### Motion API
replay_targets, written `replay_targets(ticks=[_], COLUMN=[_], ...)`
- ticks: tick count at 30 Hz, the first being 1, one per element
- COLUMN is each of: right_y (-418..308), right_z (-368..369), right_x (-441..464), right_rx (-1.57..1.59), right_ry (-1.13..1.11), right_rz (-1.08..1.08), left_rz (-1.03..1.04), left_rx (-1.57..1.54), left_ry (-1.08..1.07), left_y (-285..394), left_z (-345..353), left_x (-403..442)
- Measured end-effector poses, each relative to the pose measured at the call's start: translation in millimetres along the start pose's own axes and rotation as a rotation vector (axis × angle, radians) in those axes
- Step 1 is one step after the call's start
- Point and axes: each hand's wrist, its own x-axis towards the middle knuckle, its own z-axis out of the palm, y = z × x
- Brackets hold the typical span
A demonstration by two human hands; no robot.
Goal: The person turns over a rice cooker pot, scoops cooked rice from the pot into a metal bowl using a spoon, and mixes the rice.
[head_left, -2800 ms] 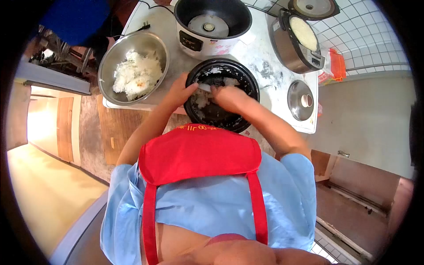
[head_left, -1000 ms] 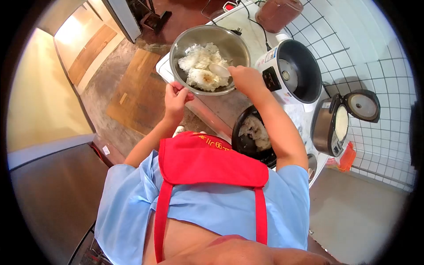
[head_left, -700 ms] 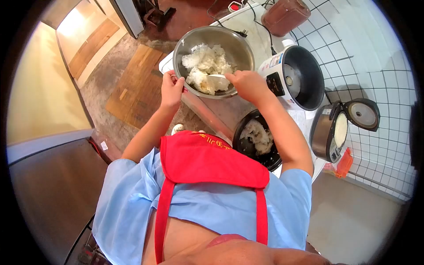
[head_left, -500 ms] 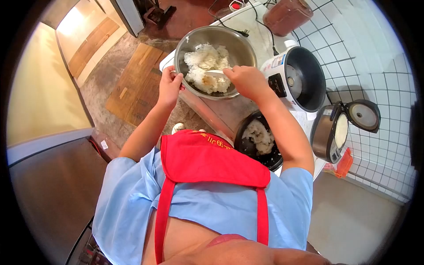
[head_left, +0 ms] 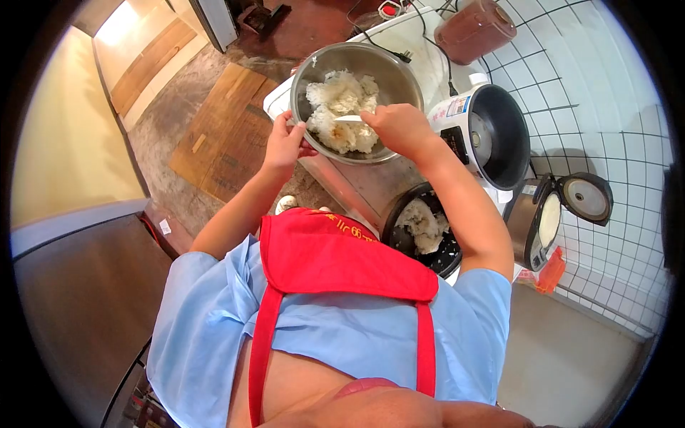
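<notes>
A wide steel bowl (head_left: 403, 82) holds a clumped heap of cooked white rice (head_left: 342, 96), browned in one spot. My left hand (head_left: 285, 145) grips the bowl's near left rim, thumb at the edge and fingers beneath. In my right hand (head_left: 397, 128) is a white rice paddle (head_left: 348, 118), its blade against the rice. Below my right forearm sits a black inner pot (head_left: 447, 260) with another lump of rice (head_left: 423, 226) in it and grains stuck to its wall.
A white rice cooker (head_left: 457, 118) with a dark, bare interior stands right of the bowl. Farther right is a brown cooker (head_left: 531, 221) with its lid (head_left: 585, 197) raised, by the tiled wall (head_left: 614, 160). A reddish jar (head_left: 474, 32) and black cords (head_left: 428, 36) lie at the back.
The bowl and both hands appear slightly farther right, along with much of the scene. The paddle remains against the rice, and both hands keep their holds.
</notes>
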Motion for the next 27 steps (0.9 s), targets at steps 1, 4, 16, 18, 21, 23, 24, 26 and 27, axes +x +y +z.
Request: replay_targets(ticks=[1, 4, 16, 18, 21, 23, 24, 26, 27], right_y=[0, 0, 3, 5, 8, 10, 12, 16, 19], right_z=[-1, -1, 5, 11, 16, 16, 17, 19, 23], right_x=[0, -1, 3, 3, 5, 9, 11, 15, 18], right_rx=[0.009, 0.058, 0.224, 0.271, 0.347, 0.378, 0.395, 0.430, 0.472], right_ry=[-0.024, -0.076, -0.210, -0.218, -0.223, -0.236, -0.253, -0.289, -0.305], right_rz=[-0.005, -0.002, 0.022, 0.035, 0.044, 0.026, 0.026, 0.023, 0.039], left_rz=[-0.008, -0.037, -0.032, -0.034, -0.019, -0.013, -0.009, 0.000, 0.003], left_rx=[-0.003, 0.023, 0.014, 0.021, 0.026, 0.030, 0.032, 0.023, 0.017], left_ry=[-0.008, -0.020, -0.041, -0.045, -0.045, -0.047, -0.048, -0.058, -0.061], left_y=[0, 3, 6, 5, 5, 6, 7, 7, 7], left_z=[4, 10, 12, 12, 13, 14, 14, 15, 16], left_x=[-6, -13, -16, -15, -15, -16, -16, -17, -17])
